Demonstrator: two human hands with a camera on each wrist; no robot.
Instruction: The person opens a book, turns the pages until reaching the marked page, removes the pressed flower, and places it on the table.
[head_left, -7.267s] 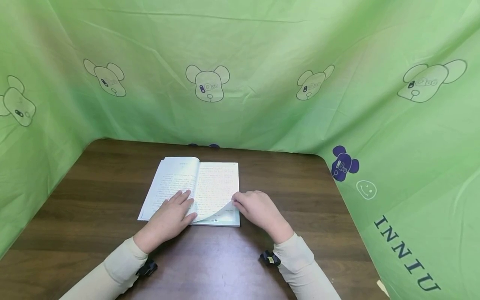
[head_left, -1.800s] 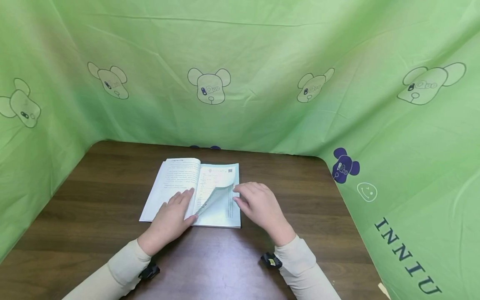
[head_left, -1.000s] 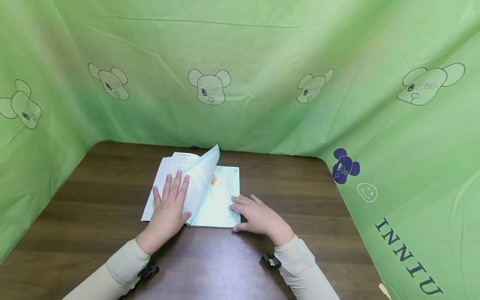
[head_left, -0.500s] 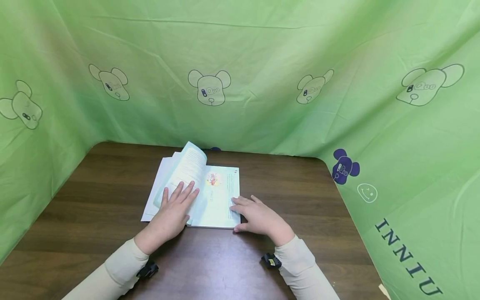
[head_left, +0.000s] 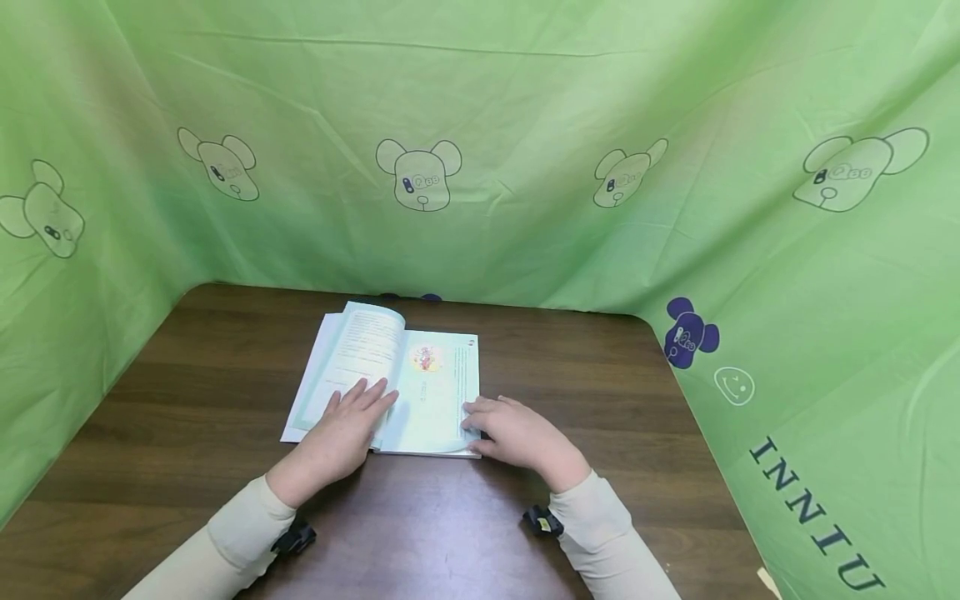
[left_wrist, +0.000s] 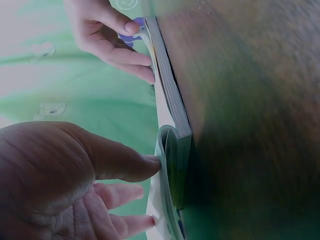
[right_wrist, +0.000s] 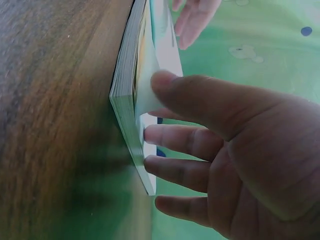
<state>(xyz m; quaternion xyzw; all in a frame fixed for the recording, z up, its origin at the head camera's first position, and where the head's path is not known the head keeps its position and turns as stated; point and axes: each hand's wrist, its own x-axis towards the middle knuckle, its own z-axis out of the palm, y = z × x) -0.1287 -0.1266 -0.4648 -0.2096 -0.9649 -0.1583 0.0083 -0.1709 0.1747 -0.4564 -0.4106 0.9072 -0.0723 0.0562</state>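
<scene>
An open book (head_left: 442,387) lies on the table, a small coloured picture printed on its right page. My left hand (head_left: 337,437) rests with spread, nearly straight fingers on the lower left page (head_left: 367,342), close to the fold. In the left wrist view, the left thumb (left_wrist: 127,162) touches the curved pages by the spine. My right hand (head_left: 517,433) is at the book's lower right corner. Its thumb (right_wrist: 185,95) and fingers (right_wrist: 175,140) hold the loose corner of the top right page (right_wrist: 150,95), which bows up off the thick stack of pages (right_wrist: 130,55).
The brown wooden table (head_left: 615,400) extends around the book. Green cloth (head_left: 525,233) printed with bear heads encloses the far side and both flanks. A black strap device (head_left: 542,521) sits at the right wrist, another black device (head_left: 295,537) at the left.
A page has turned over from right to left and now lies flatter under my left hand. My right thumb has moved onto the page corner, which now curls up.
</scene>
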